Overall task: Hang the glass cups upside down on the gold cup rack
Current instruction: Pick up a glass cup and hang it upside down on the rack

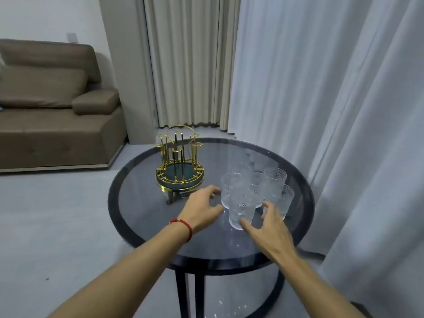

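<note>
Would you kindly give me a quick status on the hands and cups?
Both hands, left and right, open, reaching for cups. Cups upright, clustered on table. Rack empty, path clear.

Glass cups crowd together — rack stands apart.

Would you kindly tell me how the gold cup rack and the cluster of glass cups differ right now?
The gold cup rack is opaque gold wire; the glass cups are clear patterned glass. The rack stands alone on the round table, left of the cups, untouched; the cups sit bunched together with the left hand and right hand reaching around them. The rack's pegs are bare. Both rest on the table.
</note>
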A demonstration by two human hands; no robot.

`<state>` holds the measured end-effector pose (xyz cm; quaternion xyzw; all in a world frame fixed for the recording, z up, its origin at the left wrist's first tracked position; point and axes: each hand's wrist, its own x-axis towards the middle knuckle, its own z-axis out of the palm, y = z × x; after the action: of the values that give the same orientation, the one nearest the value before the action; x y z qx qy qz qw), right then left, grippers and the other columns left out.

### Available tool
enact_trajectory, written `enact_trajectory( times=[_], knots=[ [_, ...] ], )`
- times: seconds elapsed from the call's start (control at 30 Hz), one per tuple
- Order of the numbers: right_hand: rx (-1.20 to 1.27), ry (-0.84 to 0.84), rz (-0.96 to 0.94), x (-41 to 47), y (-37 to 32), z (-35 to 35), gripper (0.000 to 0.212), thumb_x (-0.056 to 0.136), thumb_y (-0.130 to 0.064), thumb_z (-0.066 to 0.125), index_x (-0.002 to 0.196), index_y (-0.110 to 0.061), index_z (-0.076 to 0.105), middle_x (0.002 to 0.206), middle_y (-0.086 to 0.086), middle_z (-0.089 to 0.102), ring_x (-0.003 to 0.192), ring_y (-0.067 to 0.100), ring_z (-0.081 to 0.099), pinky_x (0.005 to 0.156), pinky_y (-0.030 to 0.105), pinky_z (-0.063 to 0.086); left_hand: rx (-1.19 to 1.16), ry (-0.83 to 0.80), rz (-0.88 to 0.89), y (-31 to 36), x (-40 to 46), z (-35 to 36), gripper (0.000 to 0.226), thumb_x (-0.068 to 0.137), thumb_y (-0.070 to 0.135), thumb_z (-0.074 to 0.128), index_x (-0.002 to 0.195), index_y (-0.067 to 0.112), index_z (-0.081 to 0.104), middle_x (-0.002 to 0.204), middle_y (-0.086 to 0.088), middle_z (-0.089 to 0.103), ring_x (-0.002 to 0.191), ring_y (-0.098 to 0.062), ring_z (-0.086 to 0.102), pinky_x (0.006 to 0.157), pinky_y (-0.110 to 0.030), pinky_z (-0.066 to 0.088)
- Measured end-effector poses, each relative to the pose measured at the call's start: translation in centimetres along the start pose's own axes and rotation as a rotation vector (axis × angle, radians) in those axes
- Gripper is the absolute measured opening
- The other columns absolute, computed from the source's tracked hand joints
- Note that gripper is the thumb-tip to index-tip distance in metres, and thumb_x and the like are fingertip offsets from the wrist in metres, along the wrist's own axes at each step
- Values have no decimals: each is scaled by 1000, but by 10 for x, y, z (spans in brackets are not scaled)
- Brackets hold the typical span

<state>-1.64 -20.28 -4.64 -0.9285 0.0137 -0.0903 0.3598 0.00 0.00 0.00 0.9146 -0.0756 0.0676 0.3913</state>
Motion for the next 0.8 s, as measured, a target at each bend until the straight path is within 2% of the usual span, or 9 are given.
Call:
enact_trajectory(
  times=[0.13,0.27,0.37,0.47,0.57,0.63,0.7,0.77,0.8],
  knots=[
    [312,-86,95,8,-3,25,97,72,-55,82,150,-23,34,145,1,52,134,26,52,110,49,44,-251,-5,-97,-16,-11,29,46,88,26,70,132,26,56,120,2,60,112,-15,57,76,-14,43],
    [299,-29,125,24,-4,39,87,74,-53,83,145,-23,42,144,1,59,133,28,56,108,54,45,-380,13,-176,-18,2,40,56,84,38,74,133,32,49,122,4,56,111,-14,56,74,-16,44],
    [200,12,86,22,-6,42,75,75,-59,80,133,-24,49,128,1,65,122,30,60,100,54,49,-469,64,-171,-9,9,43,66,80,50,75,138,33,46,128,4,55,114,-15,57,79,-20,47],
    [20,75,-97,13,-8,40,86,69,-66,75,139,-25,45,125,-6,55,118,23,55,98,45,50,-509,7,-123,-8,5,40,86,70,65,75,143,37,39,133,6,54,121,-12,54,95,-30,50],
    [70,75,-288,7,-18,34,84,65,-67,74,138,-42,41,117,-15,39,103,8,55,83,25,53,-550,62,-154,-5,3,25,81,62,67,78,133,39,50,120,9,61,109,-3,59,92,-32,53],
    [176,59,-346,9,-30,31,78,67,-68,75,137,-52,44,115,-16,39,107,-2,55,82,9,49,-667,161,-204,-6,8,12,66,61,57,81,119,31,61,117,1,66,105,-11,64,88,-41,58],
    [300,19,-321,14,-45,29,74,72,-70,71,139,-53,44,122,-20,42,114,-11,51,87,2,43,-881,187,-268,-11,15,0,58,67,44,82,116,18,65,119,-14,68,106,-27,68,83,-49,62],
    [428,-59,-217,21,-63,28,64,82,-68,66,141,-52,45,124,-25,52,110,-7,59,87,9,49,-1082,162,-284,-20,22,-10,59,75,38,79,120,5,62,120,-26,68,106,-40,69,79,-53,62],
    [452,-89,-191,28,-71,29,54,88,-63,65,138,-52,47,116,-28,60,103,-2,65,85,13,53,-1152,140,-272,-25,25,-14,59,80,37,78,123,1,60,121,-29,67,108,-43,68,81,-54,61]
  ],
)
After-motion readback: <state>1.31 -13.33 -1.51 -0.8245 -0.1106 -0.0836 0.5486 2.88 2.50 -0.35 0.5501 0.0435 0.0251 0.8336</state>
